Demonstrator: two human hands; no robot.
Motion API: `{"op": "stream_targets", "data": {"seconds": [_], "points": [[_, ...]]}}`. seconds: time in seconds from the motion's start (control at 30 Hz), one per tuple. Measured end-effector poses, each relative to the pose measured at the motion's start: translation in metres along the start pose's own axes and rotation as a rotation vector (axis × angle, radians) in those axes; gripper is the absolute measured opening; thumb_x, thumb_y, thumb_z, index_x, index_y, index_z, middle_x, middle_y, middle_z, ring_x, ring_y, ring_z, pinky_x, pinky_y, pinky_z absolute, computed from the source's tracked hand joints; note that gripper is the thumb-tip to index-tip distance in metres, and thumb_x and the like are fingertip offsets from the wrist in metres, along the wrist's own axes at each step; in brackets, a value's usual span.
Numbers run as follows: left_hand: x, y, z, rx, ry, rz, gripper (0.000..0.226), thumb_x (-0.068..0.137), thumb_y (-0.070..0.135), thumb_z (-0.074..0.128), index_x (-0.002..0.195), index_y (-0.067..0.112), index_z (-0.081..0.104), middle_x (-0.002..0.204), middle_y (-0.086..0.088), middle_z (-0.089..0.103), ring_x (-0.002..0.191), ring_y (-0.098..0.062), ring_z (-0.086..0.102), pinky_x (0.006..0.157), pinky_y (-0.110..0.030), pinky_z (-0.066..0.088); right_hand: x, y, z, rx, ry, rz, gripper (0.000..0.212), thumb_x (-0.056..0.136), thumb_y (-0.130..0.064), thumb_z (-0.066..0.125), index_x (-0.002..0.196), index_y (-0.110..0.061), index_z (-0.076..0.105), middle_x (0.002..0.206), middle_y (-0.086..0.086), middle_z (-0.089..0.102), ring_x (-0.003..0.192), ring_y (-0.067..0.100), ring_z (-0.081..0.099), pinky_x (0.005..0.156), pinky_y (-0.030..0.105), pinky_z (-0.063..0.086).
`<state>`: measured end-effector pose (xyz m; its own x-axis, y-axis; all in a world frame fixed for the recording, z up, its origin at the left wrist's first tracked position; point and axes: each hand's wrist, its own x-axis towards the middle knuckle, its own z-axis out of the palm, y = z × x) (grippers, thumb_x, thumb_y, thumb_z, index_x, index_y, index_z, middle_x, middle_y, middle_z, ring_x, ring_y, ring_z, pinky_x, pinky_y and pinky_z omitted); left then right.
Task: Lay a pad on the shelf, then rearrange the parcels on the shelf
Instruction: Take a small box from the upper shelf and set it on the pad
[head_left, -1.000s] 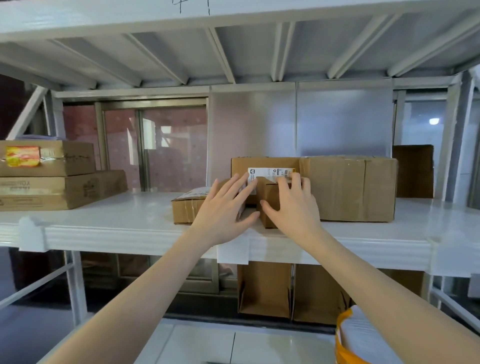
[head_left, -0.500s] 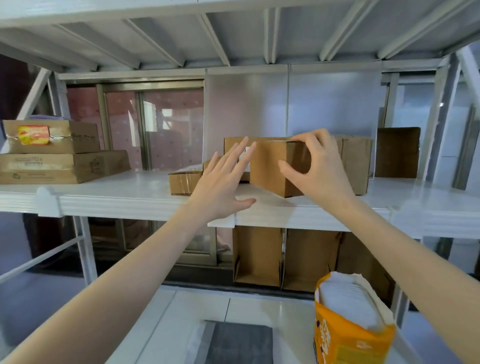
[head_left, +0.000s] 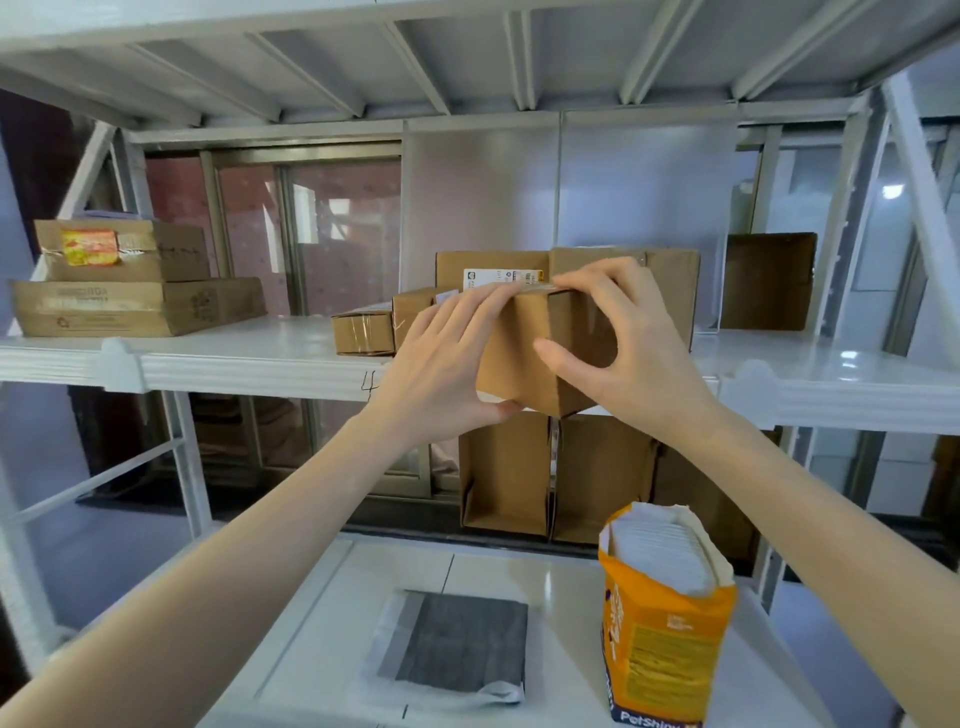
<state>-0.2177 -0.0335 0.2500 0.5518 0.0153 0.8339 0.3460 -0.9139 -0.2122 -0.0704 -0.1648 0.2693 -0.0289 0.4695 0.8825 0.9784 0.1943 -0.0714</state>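
- The folded grey pad (head_left: 451, 644) lies flat on the lower shelf (head_left: 332, 582), just left of the orange pad bag (head_left: 660, 623); the laying step looks done, though I cannot tell whether it should be spread wider.
- Above the pad, both hands grasp a small brown parcel (head_left: 524, 353) at the front edge of the middle shelf (head_left: 249, 358): the left hand (head_left: 441, 364) holds its left face with the thumb underneath, the right hand (head_left: 623, 343) pinches its top edge and front face.
- Behind that parcel stand a big carton (head_left: 670, 280) and a labelled box (head_left: 488, 270); a flat box (head_left: 363, 332) sits to its left.
- Rearranging seems only begun; the stacked boxes (head_left: 135, 306) far left look untouched.
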Motion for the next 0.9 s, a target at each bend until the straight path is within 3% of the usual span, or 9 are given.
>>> {"op": "stream_targets", "data": {"seconds": [0.1,0.17,0.27,0.37,0.53,0.63,0.73,0.8,0.9], "points": [[-0.005,-0.001,-0.003,-0.199,-0.034,-0.068,0.104,0.06,0.04,0.081,0.143,0.016,0.022,0.144,-0.003,0.038,0.129,-0.017,0.039,0.106,-0.03,0.033,-0.003,0.0,-0.009,0.036,-0.044,-0.015,0.063,0.085,-0.05,0.048,0.14,-0.023,0.034,0.139,-0.001,0.033,0.128,0.003,0.027,0.101,0.004,0.02],[-0.009,-0.005,-0.002,-0.352,-0.077,-0.135,0.109,0.06,0.035,0.085,0.144,0.018,0.017,0.143,0.003,0.036,0.124,-0.005,0.038,0.103,-0.015,0.034,-0.004,0.002,-0.015,0.127,-0.027,0.016,0.06,0.089,-0.045,0.04,0.143,-0.023,0.026,0.144,-0.006,0.028,0.133,0.001,0.024,0.105,0.007,0.017],[-0.015,-0.009,0.002,-0.464,-0.103,-0.211,0.111,0.06,0.033,0.087,0.142,0.019,0.014,0.129,0.027,0.034,0.112,0.017,0.037,0.091,0.002,0.032,-0.007,0.007,-0.017,0.245,0.016,0.081,0.051,0.095,-0.031,0.031,0.145,-0.021,0.026,0.145,-0.007,0.036,0.134,0.001,0.029,0.107,0.007,0.019],[-0.02,-0.011,0.004,-0.514,-0.072,-0.279,0.106,0.06,0.038,0.087,0.138,0.022,0.018,0.12,0.039,0.033,0.109,0.024,0.039,0.086,0.001,0.036,-0.01,0.011,-0.015,0.276,-0.011,0.125,0.049,0.094,-0.025,0.028,0.143,-0.022,0.029,0.137,-0.009,0.046,0.128,-0.001,0.037,0.103,0.007,0.024],[-0.022,-0.009,0.001,-0.612,-0.048,-0.344,0.098,0.057,0.045,0.086,0.131,0.032,0.022,0.119,0.036,0.038,0.108,0.021,0.043,0.087,-0.004,0.04,-0.012,0.012,-0.01,0.326,-0.035,0.151,0.046,0.095,-0.029,0.026,0.14,-0.026,0.034,0.131,-0.012,0.05,0.123,-0.003,0.042,0.099,0.008,0.028],[-0.015,-0.006,-0.004,-0.872,0.059,-0.525,0.073,0.06,0.05,0.082,0.119,0.036,0.04,0.117,0.025,0.054,0.105,0.015,0.053,0.086,-0.006,0.043,-0.009,0.012,-0.008,0.414,-0.02,0.217,0.045,0.095,-0.032,0.025,0.138,-0.026,0.037,0.127,-0.015,0.05,0.12,-0.01,0.041,0.094,-0.002,0.026],[-0.005,-0.007,-0.011,-1.04,0.106,-0.657,0.041,0.068,0.058,0.066,0.101,0.039,0.052,0.1,0.025,0.063,0.091,0.009,0.062,0.076,-0.007,0.046,-0.009,0.013,-0.005,0.437,-0.033,0.26,0.047,0.095,-0.035,0.024,0.138,-0.023,0.038,0.131,-0.014,0.048,0.123,-0.006,0.042,0.097,-0.002,0.026],[-0.002,-0.007,-0.014,-1.122,0.117,-0.701,0.024,0.08,0.053,0.059,0.094,0.035,0.053,0.096,0.018,0.064,0.088,0.001,0.064,0.079,-0.015,0.046,-0.011,0.013,-0.002,0.423,-0.066,0.275,0.049,0.094,-0.039,0.023,0.139,-0.023,0.037,0.132,-0.016,0.046,0.124,-0.004,0.04,0.097,-0.002,0.026],[-0.003,-0.006,-0.018,-1.212,0.12,-0.758,0.017,0.094,0.04,0.039,0.09,0.03,0.052,0.091,0.012,0.063,0.083,0.001,0.063,0.077,-0.017,0.051,-0.013,0.011,0.001,0.425,-0.089,0.288,0.048,0.095,-0.04,0.023,0.138,-0.024,0.038,0.132,-0.016,0.046,0.124,-0.004,0.04,0.097,-0.002,0.026]]}}
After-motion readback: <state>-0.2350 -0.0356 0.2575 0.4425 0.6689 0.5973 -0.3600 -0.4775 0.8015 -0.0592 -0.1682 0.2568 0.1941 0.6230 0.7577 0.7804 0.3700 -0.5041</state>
